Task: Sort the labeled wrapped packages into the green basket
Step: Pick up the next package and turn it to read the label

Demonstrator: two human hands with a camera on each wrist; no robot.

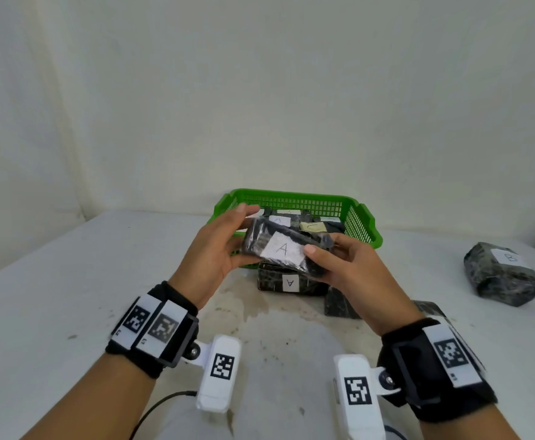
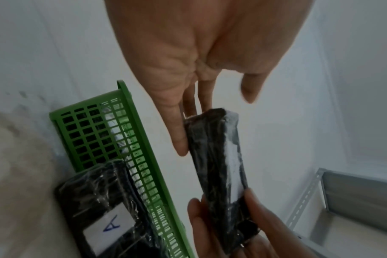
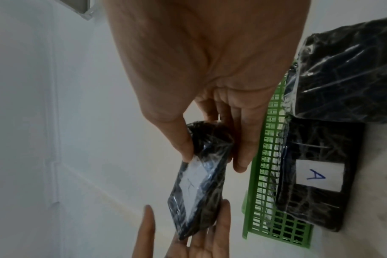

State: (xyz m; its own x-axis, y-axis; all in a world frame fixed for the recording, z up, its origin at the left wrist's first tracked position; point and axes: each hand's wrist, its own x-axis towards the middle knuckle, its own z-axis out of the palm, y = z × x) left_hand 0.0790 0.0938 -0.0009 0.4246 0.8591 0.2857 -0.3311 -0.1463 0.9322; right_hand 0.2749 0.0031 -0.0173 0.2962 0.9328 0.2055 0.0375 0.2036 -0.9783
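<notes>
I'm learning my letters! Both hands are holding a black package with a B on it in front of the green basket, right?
Almost. The head view shows the held package has an A label, not B. Both hands, left and right, do hold it before the basket.

One basket [image 1: 294,198], several wrapped packages [image 1: 287,249]
</notes>
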